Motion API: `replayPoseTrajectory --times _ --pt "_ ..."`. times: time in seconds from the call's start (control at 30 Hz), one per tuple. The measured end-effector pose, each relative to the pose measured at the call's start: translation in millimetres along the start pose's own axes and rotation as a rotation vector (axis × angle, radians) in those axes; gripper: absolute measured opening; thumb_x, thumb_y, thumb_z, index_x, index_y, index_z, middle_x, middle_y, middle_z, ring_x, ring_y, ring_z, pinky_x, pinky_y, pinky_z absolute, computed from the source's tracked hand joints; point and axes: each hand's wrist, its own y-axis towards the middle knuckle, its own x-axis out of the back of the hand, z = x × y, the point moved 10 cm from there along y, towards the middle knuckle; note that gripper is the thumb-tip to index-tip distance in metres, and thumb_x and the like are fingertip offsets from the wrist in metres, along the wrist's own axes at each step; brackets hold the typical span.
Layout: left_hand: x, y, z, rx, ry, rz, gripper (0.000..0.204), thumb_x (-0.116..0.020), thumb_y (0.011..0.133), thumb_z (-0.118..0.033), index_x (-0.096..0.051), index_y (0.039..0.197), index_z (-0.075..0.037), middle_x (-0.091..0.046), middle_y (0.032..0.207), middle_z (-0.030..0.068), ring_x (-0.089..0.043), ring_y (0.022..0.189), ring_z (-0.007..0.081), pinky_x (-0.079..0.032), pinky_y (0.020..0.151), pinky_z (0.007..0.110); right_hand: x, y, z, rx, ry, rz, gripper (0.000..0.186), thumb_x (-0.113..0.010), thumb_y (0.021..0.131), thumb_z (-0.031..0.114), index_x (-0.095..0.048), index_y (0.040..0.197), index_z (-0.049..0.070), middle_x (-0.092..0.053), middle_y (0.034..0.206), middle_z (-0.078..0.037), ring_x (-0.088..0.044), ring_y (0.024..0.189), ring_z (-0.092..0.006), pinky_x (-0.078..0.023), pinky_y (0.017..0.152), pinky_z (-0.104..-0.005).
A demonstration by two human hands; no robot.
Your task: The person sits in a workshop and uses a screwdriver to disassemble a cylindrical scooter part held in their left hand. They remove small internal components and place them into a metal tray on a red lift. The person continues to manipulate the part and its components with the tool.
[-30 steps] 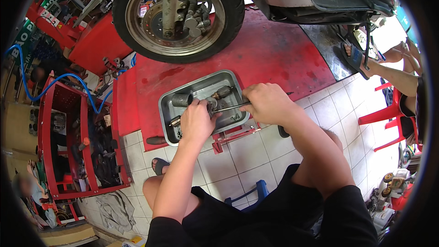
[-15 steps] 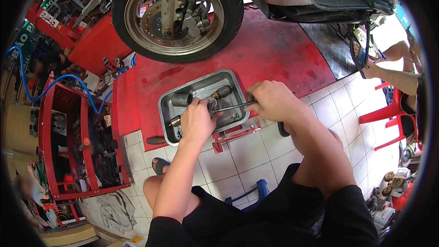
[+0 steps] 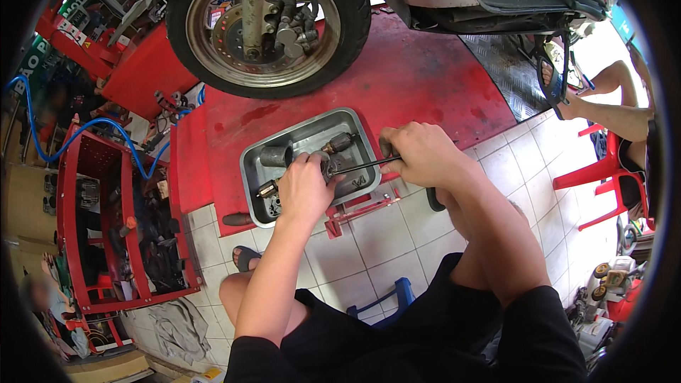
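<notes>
Both forearms reach forward over a grey metal tray (image 3: 358, 128) at the red lift platform's (image 3: 418, 85) near edge. The left hand (image 3: 305, 188) curls closed around a small metal part (image 3: 268, 189) inside it. The right hand (image 3: 418, 152), fisted, grips a thin screwdriver (image 3: 358, 166) pointed at that part.

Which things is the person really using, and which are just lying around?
In use: left hand on a small metal part in the tray; right hand holding a thin tool; other parts in the tray.

Lying about: scooter wheel, blue hose, red tool cart, rag, red chair.
</notes>
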Motion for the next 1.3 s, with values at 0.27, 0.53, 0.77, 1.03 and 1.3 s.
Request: replayPoseTrajectory --times 0.27,0.53,0.77,1.03,1.3 --pt "-0.8 2.7 -4.8 0.019 -0.010 0.013 0.044 -0.087 0.072 -0.027 -0.072 0.103 -0.001 -0.070 0.103 0.0158 -0.069 0.091 0.0356 -0.056 0.078 0.044 -8.5 0.0 -12.8 0.071 0.080 -0.095 0.028 -0.073 0.081 0.019 -0.067 0.101 0.001 -0.069 0.089 -0.017 -0.065 0.089 -0.0412 -0.051 0.075 -0.0488" --pt "-4.6 2.4 -7.8 0.005 -0.002 -0.007 0.045 -0.086 0.073 -0.027 -0.071 0.105 0.001 -0.070 0.102 0.0161 -0.070 0.090 0.0361 -0.056 0.077 0.045 2.9 0.3 -3.3 -0.025 0.015 -0.061 0.015 -0.069 0.077 0.006 -0.067 0.091 0.001 -0.068 0.089 -0.018 -0.065 0.088 -0.0402 -0.051 0.075 -0.0497" --pt "-11.8 4.3 -13.2 -0.042 0.084 -0.019 0.047 -0.085 0.072 -0.020 -0.066 0.110 0.000 -0.066 0.104 0.0158 -0.068 0.096 0.0349 -0.057 0.079 0.044 -1.8 -0.8 -5.1 0.068 0.031 -0.082 0.023 -0.071 0.085 0.022 -0.069 0.094 0.001 -0.068 0.089 -0.018 -0.065 0.089 -0.0398 -0.051 0.075 -0.0489" --pt "-29.5 0.8 -23.1 -0.233 0.312 -0.159 0.052 -0.074 0.066 0.000 -0.061 0.116 0.000 -0.057 0.109 0.0121 -0.060 0.104 0.0295 -0.056 0.084 0.038 -42.8 0.3 -23.1 -0.024 -0.313 0.094 0.011 -0.068 0.080 0.008 -0.072 0.090 0.006 -0.072 0.091 -0.015 -0.072 0.084 -0.0318 -0.059 0.073 -0.0412" --pt "5.9 -8.4 8.1 -0.080 0.034 -0.224 0.050 -0.080 0.069 -0.003 -0.062 0.115 -0.004 -0.059 0.113 0.0141 -0.061 0.103 0.0370 -0.053 0.084 0.045 -50.3 7.1 -7.7 0.000 -0.340 0.136 0.015 -0.068 0.079 0.008 -0.072 0.093 0.005 -0.071 0.093 -0.014 -0.072 0.089 -0.0299 -0.060 0.076 -0.0394"
